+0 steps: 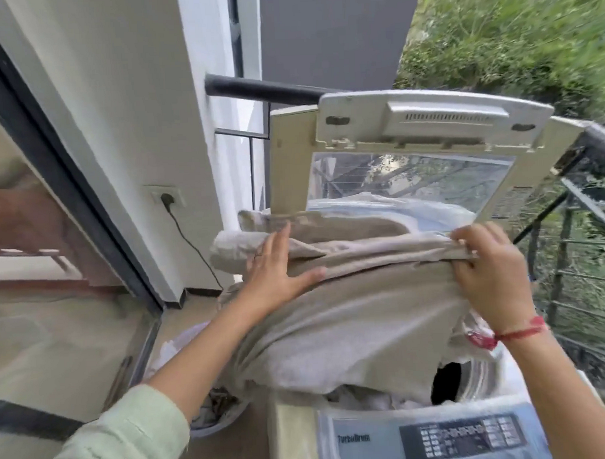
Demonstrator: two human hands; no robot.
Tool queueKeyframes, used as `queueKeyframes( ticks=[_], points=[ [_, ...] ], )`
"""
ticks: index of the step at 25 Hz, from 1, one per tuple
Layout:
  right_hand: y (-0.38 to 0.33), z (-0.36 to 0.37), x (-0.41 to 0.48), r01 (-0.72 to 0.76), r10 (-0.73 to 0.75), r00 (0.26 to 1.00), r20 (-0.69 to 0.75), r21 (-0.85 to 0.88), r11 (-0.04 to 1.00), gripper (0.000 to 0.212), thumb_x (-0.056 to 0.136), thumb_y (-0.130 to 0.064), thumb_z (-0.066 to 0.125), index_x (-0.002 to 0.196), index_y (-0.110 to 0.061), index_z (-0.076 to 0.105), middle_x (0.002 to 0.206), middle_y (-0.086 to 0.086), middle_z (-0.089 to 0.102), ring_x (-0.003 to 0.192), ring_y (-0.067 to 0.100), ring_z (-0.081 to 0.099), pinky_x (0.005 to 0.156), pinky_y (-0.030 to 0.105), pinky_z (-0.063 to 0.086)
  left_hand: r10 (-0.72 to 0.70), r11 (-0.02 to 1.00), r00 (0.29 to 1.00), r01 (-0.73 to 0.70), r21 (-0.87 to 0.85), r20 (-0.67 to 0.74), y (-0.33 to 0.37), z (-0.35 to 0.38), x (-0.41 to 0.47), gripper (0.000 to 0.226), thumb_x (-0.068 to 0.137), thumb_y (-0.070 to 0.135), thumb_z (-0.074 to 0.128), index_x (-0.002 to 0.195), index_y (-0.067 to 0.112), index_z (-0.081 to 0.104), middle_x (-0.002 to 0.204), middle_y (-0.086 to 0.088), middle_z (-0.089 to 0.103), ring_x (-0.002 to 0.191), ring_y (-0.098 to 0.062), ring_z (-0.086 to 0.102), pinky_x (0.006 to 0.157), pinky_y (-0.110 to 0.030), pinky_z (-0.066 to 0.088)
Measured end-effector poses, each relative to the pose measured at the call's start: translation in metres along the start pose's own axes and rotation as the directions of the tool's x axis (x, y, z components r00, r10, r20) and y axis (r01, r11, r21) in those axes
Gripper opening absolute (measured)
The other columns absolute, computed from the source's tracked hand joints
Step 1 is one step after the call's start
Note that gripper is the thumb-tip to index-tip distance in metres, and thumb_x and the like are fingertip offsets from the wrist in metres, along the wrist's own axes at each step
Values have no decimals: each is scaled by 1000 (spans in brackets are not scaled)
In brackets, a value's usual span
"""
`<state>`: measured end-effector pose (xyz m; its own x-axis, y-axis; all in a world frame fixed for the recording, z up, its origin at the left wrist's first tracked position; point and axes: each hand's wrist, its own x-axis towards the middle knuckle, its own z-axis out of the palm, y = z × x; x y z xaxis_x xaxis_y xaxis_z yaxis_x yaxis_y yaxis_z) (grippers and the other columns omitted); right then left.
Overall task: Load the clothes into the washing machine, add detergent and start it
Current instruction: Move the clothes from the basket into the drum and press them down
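Observation:
A top-loading washing machine [294, 435] stands at the lower right with its lid [428, 128] folded up and its control panel [462, 436] toward me. A large beige cloth [349, 324] is bunched over the drum opening, and other pale clothes show beneath it. My left hand [278, 268] lies flat on the cloth's left side, fingers spread. My right hand [491, 267] pinches the cloth's upper right edge. Only a dark gap of the drum [447, 382] shows.
A basket with clothes [215, 411] sits on the floor left of the machine. A wall socket with a plugged-in cord [168, 199] is on the white wall behind. A black metal railing [569, 254] runs along the right, with greenery beyond. A glass door [47, 238] is at the left.

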<state>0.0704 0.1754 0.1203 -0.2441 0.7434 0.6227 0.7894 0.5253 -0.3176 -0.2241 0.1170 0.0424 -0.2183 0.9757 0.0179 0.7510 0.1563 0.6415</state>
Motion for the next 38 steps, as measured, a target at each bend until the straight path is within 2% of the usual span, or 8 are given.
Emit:
queueKeyframes(
  ticks=[4,7,12,19,24,29,34,38],
  points=[
    [69,38,-38,-239,315,905,285,-273,932,15,76,-13,50,91,-15,50,95,14,56,79,34,58,64,37,45,-60,944,964,-29,327,259,19,67,14,72,84,65,44,141,23,34,147,-8,34,138,-25,27,113,-52,14],
    [83,89,-75,116,436,182,881,-460,881,40,87,-22,55,127,-15,52,133,14,51,112,26,54,94,33,42,201,939,847,-310,151,491,21,86,-13,45,85,51,52,122,26,55,127,2,55,127,-16,43,112,-44,13],
    [-29,135,-11,-295,210,800,562,65,953,44,88,-35,61,123,-10,56,124,10,60,117,27,54,92,33,41,120,951,975,-166,-259,-187,-48,24,-39,31,82,41,50,103,25,66,110,6,60,107,-10,54,91,-25,41],
    [-138,226,-36,-370,215,789,576,166,914,21,84,-25,56,98,-9,54,101,15,61,96,34,58,73,37,41,-139,981,951,94,-169,-277,-114,-12,-32,30,87,16,60,117,18,56,120,-4,48,113,-23,50,90,-25,36],
    [-2,99,8,-466,582,811,55,661,587,10,69,-28,62,79,-24,62,69,-15,66,69,-7,56,71,15,45,64,969,964,-122,-214,-260,-58,8,-24,62,77,58,51,127,21,49,125,1,45,116,-9,44,98,-20,31],
    [109,69,-34,-601,585,798,-143,-115,791,30,89,-21,51,103,4,60,110,28,57,94,36,57,78,43,44,152,924,968,-211,320,199,8,68,2,88,80,70,42,149,27,8,157,-2,4,145,-20,0,115,-51,-2],
    [85,139,-84,73,604,6,797,-603,795,47,80,-28,63,123,-12,57,121,7,61,111,27,59,93,37,49,111,874,873,-314,372,476,1,80,6,59,86,54,49,138,26,41,147,-5,38,138,-16,25,114,-51,0],
    [-28,161,-47,-40,70,800,596,-65,997,28,89,-28,53,116,-19,60,109,8,61,102,33,59,82,38,48,207,958,977,-214,-191,-56,-58,22,-21,42,84,42,47,120,24,59,120,4,60,113,-13,52,98,-31,38]
  ],
)
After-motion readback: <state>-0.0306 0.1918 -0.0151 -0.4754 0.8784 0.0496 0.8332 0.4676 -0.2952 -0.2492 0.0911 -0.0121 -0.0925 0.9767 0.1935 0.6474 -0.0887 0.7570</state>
